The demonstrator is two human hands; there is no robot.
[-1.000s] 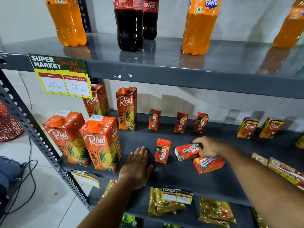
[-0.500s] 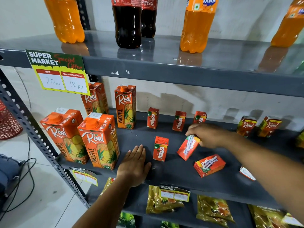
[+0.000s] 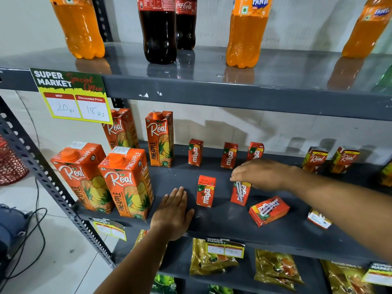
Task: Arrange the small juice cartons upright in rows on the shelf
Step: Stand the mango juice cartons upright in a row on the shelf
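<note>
Three small red Maaza cartons stand upright at the back of the grey middle shelf (image 3: 233, 228): one at left (image 3: 195, 152), one in the middle (image 3: 229, 155), one partly behind my hand (image 3: 255, 150). In front, another Maaza carton (image 3: 205, 191) stands upright. My right hand (image 3: 262, 174) grips the top of a carton (image 3: 240, 193) standing on the shelf just right of it, straw side facing me. One more carton (image 3: 269, 210) lies on its side further right. My left hand (image 3: 172, 212) rests flat on the shelf's front edge, fingers together, holding nothing.
Tall Real pineapple cartons (image 3: 127, 183) fill the shelf's left part. Small Real cartons (image 3: 315, 159) stand at the back right, and another small pack (image 3: 319, 219) lies near my right forearm. Soda bottles (image 3: 158, 28) line the upper shelf; snack packets (image 3: 212, 259) fill the lower one.
My right hand lifted a lying Maaza carton, tilted it, and now holds it upright on the shelf beside the front carton. My left hand stayed flat in place.
</note>
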